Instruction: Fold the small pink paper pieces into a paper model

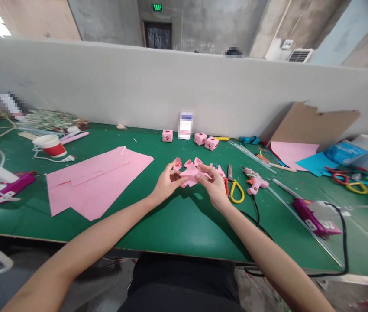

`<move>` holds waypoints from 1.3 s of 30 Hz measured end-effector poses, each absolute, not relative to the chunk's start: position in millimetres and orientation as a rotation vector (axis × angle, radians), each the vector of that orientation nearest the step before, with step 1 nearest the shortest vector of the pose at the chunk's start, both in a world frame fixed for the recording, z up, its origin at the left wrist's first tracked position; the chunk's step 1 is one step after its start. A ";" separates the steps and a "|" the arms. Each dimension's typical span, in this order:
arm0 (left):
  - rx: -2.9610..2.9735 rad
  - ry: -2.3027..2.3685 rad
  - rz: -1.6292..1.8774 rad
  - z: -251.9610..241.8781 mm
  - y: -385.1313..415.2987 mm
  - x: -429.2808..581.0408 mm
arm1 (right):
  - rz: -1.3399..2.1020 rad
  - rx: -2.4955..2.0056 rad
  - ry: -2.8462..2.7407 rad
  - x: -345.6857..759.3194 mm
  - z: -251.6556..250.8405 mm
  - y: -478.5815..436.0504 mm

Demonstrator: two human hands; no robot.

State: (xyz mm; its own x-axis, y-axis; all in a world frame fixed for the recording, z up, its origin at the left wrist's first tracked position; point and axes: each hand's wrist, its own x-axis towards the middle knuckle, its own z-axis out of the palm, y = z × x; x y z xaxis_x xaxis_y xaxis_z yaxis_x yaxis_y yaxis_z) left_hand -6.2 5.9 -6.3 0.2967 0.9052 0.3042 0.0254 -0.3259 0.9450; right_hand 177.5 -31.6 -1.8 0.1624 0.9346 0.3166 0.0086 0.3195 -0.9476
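The folded pink paper piece (pixel 190 174) sits between the person's two hands, just above the green tabletop (pixel 177 225). The left hand (pixel 165 182) grips its left side, thumb drawn in nearly against the fingers with the paper between; the right hand (pixel 215 187) pinches its right side, thumb and fingertips almost closed on the paper. More pink paper pieces (pixel 218 170) lie close around the folded piece, partly hidden by the fingers. On the near side of the folded piece, a stretch of green surface runs to the tabletop's front edge; to its left, beyond the left hand, spread pink paper sheets (pixel 96 186). Just right of it are scissors (pixel 237 193) with a yellow and a red handle, then a pink glue gun (pixel 254 186), with a purple power strip (pixel 312 216) farther right. Beyond it stand three pink paper cubes (pixel 200 138) and a blurred upright card or device (pixel 185 125), backed by a pale partition (pixel 145 91). Farther beyond it, a green exit sign (pixel 157 7) hangs above a dark door (pixel 158 35) in a grey wall (pixel 197 21).
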 end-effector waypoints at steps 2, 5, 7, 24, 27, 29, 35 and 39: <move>1.577 0.863 1.152 -6.0 5.2 -6.4 | 0.820 -1.060 -1.285 177.3 -3.7 -31.6; 1.596 0.877 1.193 -2.7 3.6 -6.9 | 0.729 -1.157 -1.386 176.0 -6.6 -32.5; 1.641 0.895 1.224 -0.8 3.0 -7.0 | 0.621 -1.219 -1.445 174.0 -6.8 -34.6; 2.288 0.998 1.277 -1.7 -9.1 -8.2 | 0.391 -1.236 -1.677 161.9 5.1 -50.6; 2.297 0.976 1.246 1.9 -10.7 -7.2 | 0.414 -1.242 -1.659 160.9 4.2 -50.7; 2.317 0.949 1.217 3.2 -12.6 -6.1 | 0.431 -1.239 -1.641 160.8 2.8 -49.9; 2.372 0.895 1.213 -0.4 -15.5 -4.0 | 0.440 -1.245 -1.620 161.3 1.4 -48.5; 2.241 0.899 1.294 0.6 -13.4 -4.1 | 0.492 -1.203 -1.578 161.8 2.6 -49.1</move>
State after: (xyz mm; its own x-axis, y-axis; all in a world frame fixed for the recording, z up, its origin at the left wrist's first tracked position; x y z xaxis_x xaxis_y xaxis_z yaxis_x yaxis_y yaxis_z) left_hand -4.1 -13.4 0.6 0.3645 0.7002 0.6139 0.3307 -0.7136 0.6176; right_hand 161.8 -49.1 2.6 0.0479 0.8756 0.4806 0.4477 0.4113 -0.7940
